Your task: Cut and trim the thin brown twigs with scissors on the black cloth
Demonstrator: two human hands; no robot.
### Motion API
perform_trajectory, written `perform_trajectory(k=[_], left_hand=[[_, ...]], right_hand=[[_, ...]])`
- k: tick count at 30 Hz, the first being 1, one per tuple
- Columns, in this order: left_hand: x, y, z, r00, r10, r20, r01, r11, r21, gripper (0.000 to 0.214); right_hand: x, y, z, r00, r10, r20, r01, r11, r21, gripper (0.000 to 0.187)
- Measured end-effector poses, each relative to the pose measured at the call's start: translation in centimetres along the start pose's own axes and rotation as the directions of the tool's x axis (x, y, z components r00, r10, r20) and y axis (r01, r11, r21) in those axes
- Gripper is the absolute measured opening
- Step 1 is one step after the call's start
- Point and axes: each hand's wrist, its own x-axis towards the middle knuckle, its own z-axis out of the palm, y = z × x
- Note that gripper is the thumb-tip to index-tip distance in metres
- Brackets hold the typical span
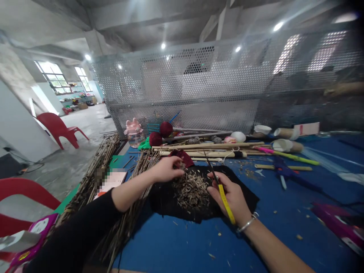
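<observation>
A heap of small cut twig pieces [193, 191] lies on a black cloth [240, 182] spread over the blue tabletop. My left hand [169, 168] is just above the heap's far left edge, its fingers pinched around a few small brownish bits that look like twig pieces. In my right hand [234, 197], at the heap's right side, are yellow-handled scissors [226, 204]. Their dark, narrow blades point up and away from me, and the yellow handle lies across my palm. A dark red piece of cloth [184, 157] is behind my left hand.
Bundles of long thin twigs [136, 189] lie left of the cloth. Behind it are wooden sticks [210, 146], dark red balls [166, 129] and a pink-lidded jar [134, 132]. A blue glue gun [287, 170] lies right. A perforated metal screen [182, 87] stands behind the table.
</observation>
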Motion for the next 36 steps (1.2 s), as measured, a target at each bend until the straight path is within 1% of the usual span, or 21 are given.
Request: perform_trajectory(k=[1,2,3,4,5,6,7,9,10,11,13,14,15,19,21,23,27,30,32,34,36], left_hand=[[-0.2,0.6,1.3,0.999,0.050,0.000,-0.049,0.995,0.087,0.048],[-0.5,0.9,2.1,0.997,0.067,0.046,-0.074,0.984,0.165,0.049],[-0.7,0.9,2.4,0.994,0.062,0.089,-0.082,0.965,0.248,0.045],[-0.9,0.8,2.2,0.993,0.031,0.117,-0.069,0.941,0.332,0.038],[-1.1,0.5,1.5,0.993,-0.019,0.119,-0.032,0.910,0.413,0.030],[-1.4,0.0,0.5,0.994,-0.072,0.080,0.023,0.869,0.494,0.024],[-1.6,-0.6,-0.9,0.991,-0.132,0.009,0.104,0.821,0.562,0.022],[-2.3,-2.1,-3.9,0.954,-0.279,-0.108,0.281,0.716,0.639,0.021],[-2.8,-2.9,-5.1,0.934,-0.333,-0.133,0.334,0.673,0.659,0.023],[-3.4,-3.8,-6.2,0.920,-0.372,-0.125,0.353,0.647,0.676,0.026],[-4.7,-5.2,-7.2,0.892,-0.450,-0.042,0.352,0.633,0.689,0.029],[-5.4,-5.8,-7.3,0.876,-0.483,-0.004,0.353,0.635,0.687,0.027],[-6.1,-6.3,-7.2,0.867,-0.498,0.005,0.361,0.636,0.682,0.025],[-7.9,-6.9,-6.9,0.881,-0.468,-0.073,0.406,0.666,0.625,0.011],[-8.3,-6.5,-7.5,0.882,-0.462,-0.092,0.418,0.677,0.606,0.008],[-8.5,-6.0,-8.2,0.875,-0.473,-0.106,0.437,0.675,0.595,0.010],[-9.0,-5.8,-8.8,0.855,-0.502,-0.129,0.485,0.687,0.540,0.020],[-9.6,-6.2,-8.5,0.830,-0.545,-0.115,0.532,0.714,0.455,0.026],[-10.0,-6.2,-8.1,0.820,-0.557,-0.128,0.552,0.713,0.433,0.025],[-10.2,-5.9,-7.6,0.843,-0.505,-0.187,0.525,0.695,0.491,0.024],[-10.1,-5.1,-6.9,0.870,-0.415,-0.267,0.488,0.647,0.586,0.032]], right_hand=[[0.0,0.0,0.0,1.000,-0.013,-0.002,0.013,1.000,0.010,0.030],[0.1,0.0,0.0,1.000,-0.023,-0.004,0.023,1.000,0.018,0.029],[0.1,0.1,0.0,1.000,-0.028,-0.006,0.028,0.999,0.024,0.029],[0.1,0.1,0.0,1.000,-0.029,-0.009,0.030,0.999,0.026,0.028],[0.1,0.2,0.1,1.000,-0.024,-0.012,0.025,0.999,0.025,0.028],[0.2,0.3,0.1,1.000,-0.018,-0.016,0.018,1.000,0.023,0.029],[0.2,0.4,0.1,1.000,-0.011,-0.021,0.012,1.000,0.022,0.029],[0.1,0.5,0.1,1.000,-0.003,-0.027,0.004,1.000,0.024,0.030],[0.1,0.6,0.2,1.000,-0.003,-0.023,0.004,1.000,0.024,0.031],[0.1,0.7,0.3,1.000,-0.007,-0.016,0.007,1.000,0.024,0.031],[0.1,0.8,0.4,1.000,-0.013,-0.004,0.013,1.000,0.021,0.032],[0.1,0.9,0.5,1.000,-0.011,-0.007,0.011,1.000,0.017,0.033],[0.1,1.0,0.5,1.000,-0.001,-0.021,0.001,1.000,0.015,0.034],[0.6,1.6,0.2,0.984,0.087,-0.154,-0.084,0.996,0.028,0.038],[1.0,2.0,-0.2,0.969,0.121,-0.217,-0.116,0.993,0.035,0.039],[1.3,2.3,-0.5,0.958,0.136,-0.253,-0.130,0.991,0.038,0.040],[1.5,2.6,-0.5,0.956,0.135,-0.261,-0.129,0.991,0.041,0.042],[1.3,2.5,-0.2,0.964,0.127,-0.235,-0.119,0.992,0.049,0.044],[1.2,2.3,0.0,0.968,0.128,-0.214,-0.120,0.992,0.051,0.044],[1.2,2.2,0.1,0.971,0.135,-0.199,-0.128,0.991,0.046,0.043],[1.1,2.2,0.2,0.971,0.139,-0.192,-0.133,0.990,0.047,0.043]])
